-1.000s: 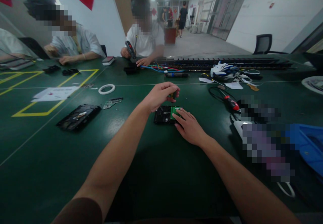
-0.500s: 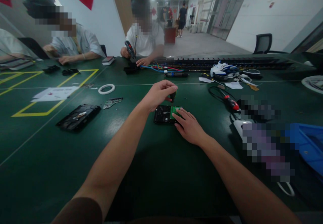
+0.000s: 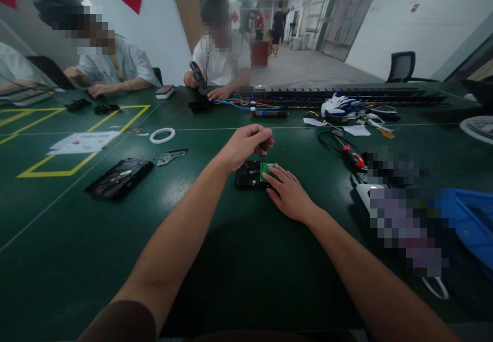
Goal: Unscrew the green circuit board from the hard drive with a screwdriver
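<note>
My left hand (image 3: 249,146) is closed round a small dark tool (image 3: 264,146), held upright above the far edge of a black hard drive (image 3: 248,176). Most of the tool is hidden by the fingers. The drive lies flat on the dark green table (image 3: 246,270), with a green circuit board (image 3: 265,170) on its right part. My right hand (image 3: 288,190) rests with its fingers spread on the right end of the drive and board.
Left lie another black drive (image 3: 119,178), a loose circuit board (image 3: 171,157), a tape ring (image 3: 162,135) and papers (image 3: 84,143). Right are a red-black screwdriver (image 3: 353,157) and a blue bin (image 3: 472,224). Across the table, a person (image 3: 219,57) holds a power tool (image 3: 197,75).
The fingers of my left hand have shifted around the dark tool and now cover more of it. My right hand and the drive have stayed in place.
</note>
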`<state>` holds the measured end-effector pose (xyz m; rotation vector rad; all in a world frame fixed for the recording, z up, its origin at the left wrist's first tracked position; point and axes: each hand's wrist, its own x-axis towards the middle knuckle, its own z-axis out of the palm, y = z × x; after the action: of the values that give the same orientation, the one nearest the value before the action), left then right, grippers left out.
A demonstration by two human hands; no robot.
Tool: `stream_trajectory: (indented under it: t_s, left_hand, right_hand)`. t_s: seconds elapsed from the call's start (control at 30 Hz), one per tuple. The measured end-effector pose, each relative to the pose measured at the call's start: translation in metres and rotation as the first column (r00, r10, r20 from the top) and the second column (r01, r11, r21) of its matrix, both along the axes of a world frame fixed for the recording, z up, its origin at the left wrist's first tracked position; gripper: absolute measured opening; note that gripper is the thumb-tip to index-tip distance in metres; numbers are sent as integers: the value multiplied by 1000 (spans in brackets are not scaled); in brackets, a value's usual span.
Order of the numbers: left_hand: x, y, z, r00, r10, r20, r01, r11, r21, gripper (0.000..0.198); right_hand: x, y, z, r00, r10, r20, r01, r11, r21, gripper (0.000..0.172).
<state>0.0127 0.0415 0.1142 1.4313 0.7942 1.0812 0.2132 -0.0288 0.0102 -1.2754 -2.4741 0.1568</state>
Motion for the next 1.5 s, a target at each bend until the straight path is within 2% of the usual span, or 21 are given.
stream_trajectory:
  t_s: [0.17, 0.33, 0.7, 0.93, 1.23, 1.5]
  left_hand:
    - [0, 2, 0, 997, -14, 71, 18, 998, -61, 20]
    - [1, -1, 2, 997, -7, 74, 11, 999, -47, 14]
    - [-4, 1, 4, 990, 141, -28, -141, 990, 4, 19]
    - [-6, -2, 7, 995, 59, -86, -56, 998, 32, 23]
    - [1, -7, 7, 989, 42, -141, -37, 999, 37, 24]
    - [-1, -2, 6, 996, 40, -82, -39, 999, 25, 16]
  right_hand:
    - [0, 0, 0, 1000, 1, 0, -1, 1000, -6, 49]
    - [0, 1, -2, 1000, 4, -7, -4, 1000, -3, 49]
    - [0, 0, 0, 1000, 4, -7, -4, 1000, 3, 48]
    - [1, 1, -3, 1000, 8, -9, -8, 1000, 3, 49]
    - [0, 2, -3, 1000, 0, 6, 0, 1000, -14, 49]
    - [1, 2, -4, 1000, 6, -16, -6, 1000, -1, 49]
